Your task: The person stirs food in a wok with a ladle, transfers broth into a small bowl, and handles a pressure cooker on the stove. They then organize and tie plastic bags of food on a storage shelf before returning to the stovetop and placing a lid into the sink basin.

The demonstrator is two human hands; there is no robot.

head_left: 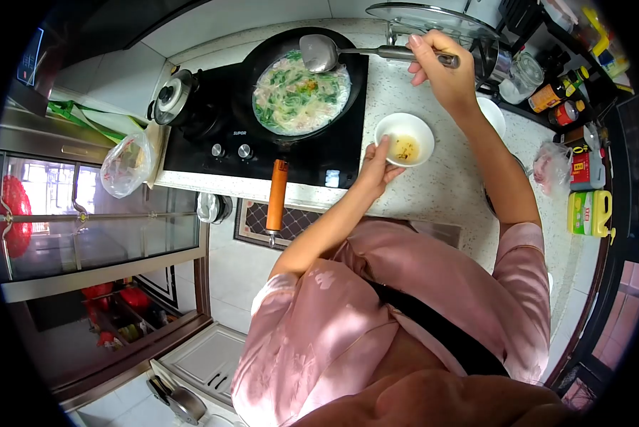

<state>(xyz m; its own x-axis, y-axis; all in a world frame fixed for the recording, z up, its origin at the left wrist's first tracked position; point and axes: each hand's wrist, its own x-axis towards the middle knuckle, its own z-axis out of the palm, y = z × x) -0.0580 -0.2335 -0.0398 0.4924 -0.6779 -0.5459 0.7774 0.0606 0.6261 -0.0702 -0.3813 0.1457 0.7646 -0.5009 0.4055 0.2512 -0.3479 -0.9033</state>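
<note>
My left hand [382, 168] grips the rim of a small white bowl [413, 128], thumb inside the edge; a little yellowish liquid with dark bits lies at its bottom. In my right hand [440, 65] is the handle of a metal ladle [320, 53], whose head is over the far side of the wok. The black wok [252, 71] stands on the stove and holds pale broth with green leaves [291, 103] and a reddish-orange patch near the middle. Its orange handle [278, 196] points toward my body.
A lidded pot [173, 98] stands on the left of the black stove [312, 162]. A glass lid [433, 21] is behind my right hand. Sauce bottles [558, 91] and a yellow-green jug [590, 213] stand at the right. A plastic bag [126, 167] hangs at the counter's left edge.
</note>
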